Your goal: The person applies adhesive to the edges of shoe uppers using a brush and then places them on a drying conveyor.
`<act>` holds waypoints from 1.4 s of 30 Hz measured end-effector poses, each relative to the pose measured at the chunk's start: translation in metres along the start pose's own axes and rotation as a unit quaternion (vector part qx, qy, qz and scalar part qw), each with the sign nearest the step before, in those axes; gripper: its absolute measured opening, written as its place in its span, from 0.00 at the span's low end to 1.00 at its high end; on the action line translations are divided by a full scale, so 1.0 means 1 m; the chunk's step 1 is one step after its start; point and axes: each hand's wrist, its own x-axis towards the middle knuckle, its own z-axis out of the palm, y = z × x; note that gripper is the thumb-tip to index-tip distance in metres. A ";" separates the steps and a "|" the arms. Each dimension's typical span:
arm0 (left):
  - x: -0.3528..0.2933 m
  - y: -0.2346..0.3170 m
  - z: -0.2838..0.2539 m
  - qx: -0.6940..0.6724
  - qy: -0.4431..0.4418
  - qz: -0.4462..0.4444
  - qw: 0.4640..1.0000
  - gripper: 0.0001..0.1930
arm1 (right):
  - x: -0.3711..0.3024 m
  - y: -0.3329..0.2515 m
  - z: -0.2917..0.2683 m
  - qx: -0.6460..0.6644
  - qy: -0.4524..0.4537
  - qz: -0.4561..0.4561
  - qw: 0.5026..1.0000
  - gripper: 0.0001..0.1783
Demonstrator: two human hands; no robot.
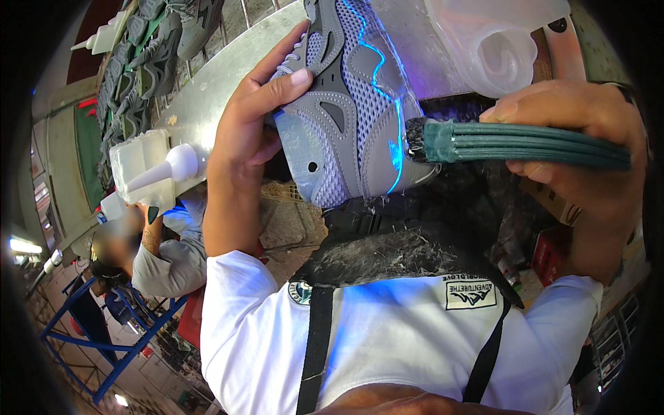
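Under left thumb [285, 88], grey shoe [349, 117], seemingly pinched

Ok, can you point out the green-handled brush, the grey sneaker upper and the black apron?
Green-handled brush [529, 144]: head view, ribbed handle.
Grey sneaker upper [357, 93]: head view, side mesh.
Black apron [401, 252]: head view, lint-flecked front.

Black lettering [472, 296] on white shirt [401, 339]

Shoe workshop, grey shoes [160, 66] lined up, metal bench [207, 104], brush [498, 142], plastic jug [498, 59], co-worker [169, 266] nearby.
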 end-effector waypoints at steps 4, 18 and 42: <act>0.002 -0.002 0.000 -0.032 0.010 -0.003 0.999 0.35 | 0.012 -0.027 -0.026 -0.156 -0.103 0.003 0.982 0.20; -0.004 -0.003 0.008 -0.287 -0.056 -0.051 0.955 0.22 | 0.040 -0.031 -0.045 -0.336 -0.203 -0.100 0.914 0.19; -0.059 -0.026 0.038 -0.448 -0.012 -0.187 0.874 0.32 | 0.073 -0.006 -0.065 -0.298 -0.231 -0.115 0.919 0.19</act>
